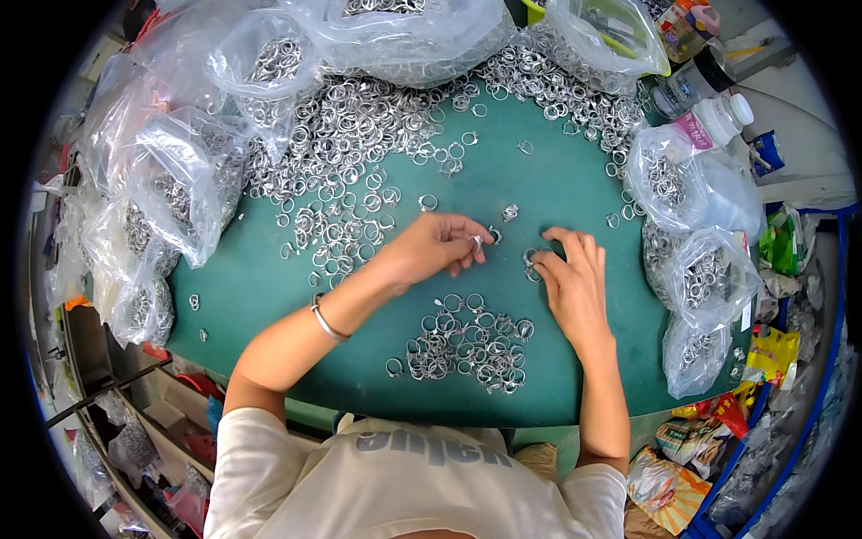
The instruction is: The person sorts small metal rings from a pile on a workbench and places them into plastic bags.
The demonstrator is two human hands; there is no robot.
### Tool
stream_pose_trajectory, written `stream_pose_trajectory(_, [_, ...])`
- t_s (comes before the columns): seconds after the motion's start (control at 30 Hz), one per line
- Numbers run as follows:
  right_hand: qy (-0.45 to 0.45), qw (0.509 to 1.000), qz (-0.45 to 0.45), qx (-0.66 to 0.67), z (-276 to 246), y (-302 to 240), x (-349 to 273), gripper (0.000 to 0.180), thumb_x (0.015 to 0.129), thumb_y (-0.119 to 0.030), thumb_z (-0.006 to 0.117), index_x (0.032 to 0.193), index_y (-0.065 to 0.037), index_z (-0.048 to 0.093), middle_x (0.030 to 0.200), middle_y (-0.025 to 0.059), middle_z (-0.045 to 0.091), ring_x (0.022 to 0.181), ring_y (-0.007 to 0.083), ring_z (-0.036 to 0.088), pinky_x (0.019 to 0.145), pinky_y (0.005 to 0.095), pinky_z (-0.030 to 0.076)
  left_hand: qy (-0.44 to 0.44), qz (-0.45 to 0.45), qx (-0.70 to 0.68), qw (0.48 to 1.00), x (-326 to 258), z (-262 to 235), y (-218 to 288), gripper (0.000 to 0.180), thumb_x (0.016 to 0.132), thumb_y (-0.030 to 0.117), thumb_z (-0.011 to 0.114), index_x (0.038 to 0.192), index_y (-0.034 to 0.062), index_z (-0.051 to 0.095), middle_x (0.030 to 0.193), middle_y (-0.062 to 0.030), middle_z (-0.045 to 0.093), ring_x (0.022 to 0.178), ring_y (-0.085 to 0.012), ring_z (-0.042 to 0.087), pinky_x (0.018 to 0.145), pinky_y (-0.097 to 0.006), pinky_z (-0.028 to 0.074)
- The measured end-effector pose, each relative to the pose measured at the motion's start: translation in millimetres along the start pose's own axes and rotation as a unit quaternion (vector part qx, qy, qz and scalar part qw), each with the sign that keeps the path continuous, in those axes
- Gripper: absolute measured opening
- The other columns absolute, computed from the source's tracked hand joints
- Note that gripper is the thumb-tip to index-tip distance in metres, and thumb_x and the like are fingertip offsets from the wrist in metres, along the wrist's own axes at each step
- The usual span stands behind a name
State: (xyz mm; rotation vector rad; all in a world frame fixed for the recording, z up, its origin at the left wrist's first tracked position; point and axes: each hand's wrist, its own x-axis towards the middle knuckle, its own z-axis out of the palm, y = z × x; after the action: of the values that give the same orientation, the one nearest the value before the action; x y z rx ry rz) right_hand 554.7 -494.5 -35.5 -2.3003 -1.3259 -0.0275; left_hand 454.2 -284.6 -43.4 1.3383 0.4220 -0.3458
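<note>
My left hand, with a bangle on its wrist, pinches a silver ring between thumb and forefinger just above the green tabletop. Close to those fingertips lies another ring, and a third one sits a little farther off. To the right, my right hand has its thumb and fingertips down at a couple of rings, gripping at least one. Between my forearms a small pile of rings is gathered near the front edge.
A large heap of rings spreads along the far side. Clear plastic bags of rings line the left, the back and the right. A white bottle and a dark-lidded jar stand at the far right. Snack packets lie beyond the right edge.
</note>
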Motion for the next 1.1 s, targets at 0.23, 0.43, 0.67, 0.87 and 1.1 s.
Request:
stream_pose_trajectory(0.23, [0.031,0.845,0.224,0.485,-8.3,-2.2,-25.7,0.007,0.085,-0.001,0.061,0.092,-0.002,0.062,0.103,0.0118,0.064,0.085,0.0200,0.060,0.072,0.0289,0.045,-0.065,-0.023,-0.143,0.987,-17.0,7.5,-3.9,0.025,0.095,0.010,0.052,0.116,-0.0024,0.058,0.097,-0.0113,0.066,0.082,-0.0118,0.060,0.070,-0.024,0.051])
stream_pose_trajectory(0.43, [-0.014,0.543,0.341,0.767,-8.3,-24.0,-38.9,0.028,0.091,-0.005,0.055,0.119,0.002,0.053,0.110,0.0149,0.062,0.084,0.0145,0.059,0.071,0.0244,0.045,-0.115,-0.046,-0.243,0.962,-18.9,12.7,-12.9,0.034,0.099,0.021,0.045,0.117,-0.0060,0.055,0.102,-0.0180,0.065,0.086,-0.0189,0.064,0.075,-0.029,0.054])
stream_pose_trajectory(0.67, [-0.012,0.681,0.287,0.673,-8.5,-47.4,-39.5,0.030,0.091,-0.004,0.056,0.121,0.001,0.053,0.109,0.0116,0.062,0.090,0.0127,0.057,0.074,0.0240,0.044,-0.137,-0.075,-0.307,0.939,-34.6,24.5,-8.9,0.039,0.101,0.020,0.037,0.121,-0.0105,0.049,0.112,-0.0266,0.061,0.104,-0.0321,0.062,0.091,-0.038,0.052])
stream_pose_trajectory(0.87, [0.062,0.894,0.179,0.406,-10.0,-59.5,-45.0,0.030,0.078,0.003,0.067,0.108,-0.003,0.062,0.104,0.0077,0.065,0.090,0.0171,0.057,0.072,0.0274,0.043,-0.140,-0.060,-0.356,0.922,-46.5,29.8,-9.3,0.043,0.101,0.020,0.036,0.128,-0.0129,0.041,0.124,-0.0279,0.052,0.116,-0.0335,0.055,0.098,-0.041,0.048])
stream_pose_trajectory(1.1, [0.096,0.976,0.034,0.193,-6.7,-75.3,-38.6,0.033,0.069,-0.006,0.075,0.101,-0.004,0.065,0.102,0.0059,0.064,0.089,0.0242,0.053,0.077,0.0352,0.038,-0.215,-0.053,-0.460,0.860,-49.6,36.2,-18.2,0.043,0.100,0.021,0.040,0.129,-0.0103,0.042,0.126,-0.0236,0.052,0.116,-0.0294,0.055,0.101,-0.041,0.046])
